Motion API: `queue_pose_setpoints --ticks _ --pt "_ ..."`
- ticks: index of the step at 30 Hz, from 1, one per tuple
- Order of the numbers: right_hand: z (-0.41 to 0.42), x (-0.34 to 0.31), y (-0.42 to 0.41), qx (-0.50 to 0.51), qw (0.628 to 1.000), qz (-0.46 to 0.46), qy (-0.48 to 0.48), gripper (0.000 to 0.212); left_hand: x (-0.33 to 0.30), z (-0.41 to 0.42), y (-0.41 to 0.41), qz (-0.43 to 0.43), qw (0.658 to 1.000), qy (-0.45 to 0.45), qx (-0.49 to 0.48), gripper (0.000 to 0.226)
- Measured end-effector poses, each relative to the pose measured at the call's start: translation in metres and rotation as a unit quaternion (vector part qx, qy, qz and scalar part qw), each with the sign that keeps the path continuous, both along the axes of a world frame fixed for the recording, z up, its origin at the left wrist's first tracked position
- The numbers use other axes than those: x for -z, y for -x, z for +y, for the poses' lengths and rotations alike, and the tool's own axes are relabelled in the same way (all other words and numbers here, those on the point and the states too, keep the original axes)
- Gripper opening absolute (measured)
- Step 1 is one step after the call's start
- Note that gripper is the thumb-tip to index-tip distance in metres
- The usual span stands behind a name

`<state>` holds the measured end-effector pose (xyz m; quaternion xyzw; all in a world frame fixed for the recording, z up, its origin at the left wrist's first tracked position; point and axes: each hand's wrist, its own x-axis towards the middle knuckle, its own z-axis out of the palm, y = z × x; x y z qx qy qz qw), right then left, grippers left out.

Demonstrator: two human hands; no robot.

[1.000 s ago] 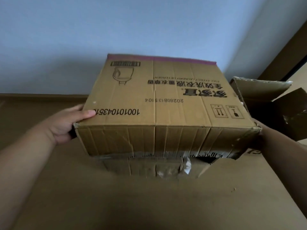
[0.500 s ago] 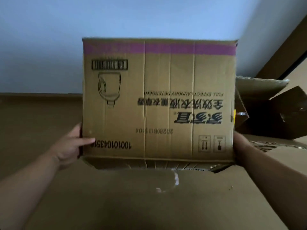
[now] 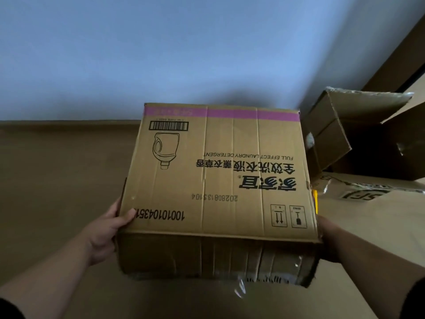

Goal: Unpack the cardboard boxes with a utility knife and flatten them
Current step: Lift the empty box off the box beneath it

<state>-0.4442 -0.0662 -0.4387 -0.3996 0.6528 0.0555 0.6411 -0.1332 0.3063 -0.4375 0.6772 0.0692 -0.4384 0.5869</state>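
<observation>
Creased cardboard box [image 3: 218, 180], gripped by both hands [image 3: 108, 229]

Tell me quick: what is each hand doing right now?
Left hand: gripping the left edge of the detergent box, thumb on its printed face.
Right hand: pressed against the box's right side; fingers hidden, grip cannot be told.

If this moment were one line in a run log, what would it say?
left hand: grips detergent box left edge | right hand: grips right edge | print: upside down | opened box: behind, right
</observation>
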Motion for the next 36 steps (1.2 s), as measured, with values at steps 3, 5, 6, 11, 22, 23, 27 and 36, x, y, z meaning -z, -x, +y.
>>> queue_pose_setpoints --ticks 3,5,6,11,22,23,27,36 --pt "-0.006 -0.005 0.003 -0.046 0.999 0.004 -0.016 0.046 0.001 0.003 0.004 0.003 1.000 -0.013 0.009 0.043" --pt "-0.008 -0.009 0.006 -0.061 0.998 0.013 -0.024 0.042 0.000 0.005 0.009 0.001 1.000 -0.013 0.013 0.048" --pt "-0.009 -0.011 0.008 -0.066 0.997 0.022 -0.021 0.040 -0.001 0.006 0.013 -0.001 1.000 -0.016 0.018 0.051" --pt "-0.011 -0.007 0.021 -0.082 0.994 0.067 -0.017 0.043 0.003 0.029 0.037 -0.022 0.997 -0.047 0.048 0.053" --pt "0.033 0.033 0.003 0.018 0.993 0.008 0.119 0.032 0.056 0.079 0.071 -0.185 0.952 -0.239 0.050 0.059" --pt "0.030 0.039 0.000 0.001 0.991 0.003 0.134 0.031 0.062 0.079 0.070 -0.178 0.948 -0.259 0.051 0.060" --pt "0.008 0.047 -0.016 -0.054 0.978 -0.012 0.200 0.027 0.061 0.059 0.048 -0.150 0.958 -0.236 0.058 0.056" --pt "-0.014 0.013 -0.035 0.007 0.974 -0.066 0.216 0.029 0.052 0.022 0.011 -0.262 0.898 -0.313 0.163 0.034"
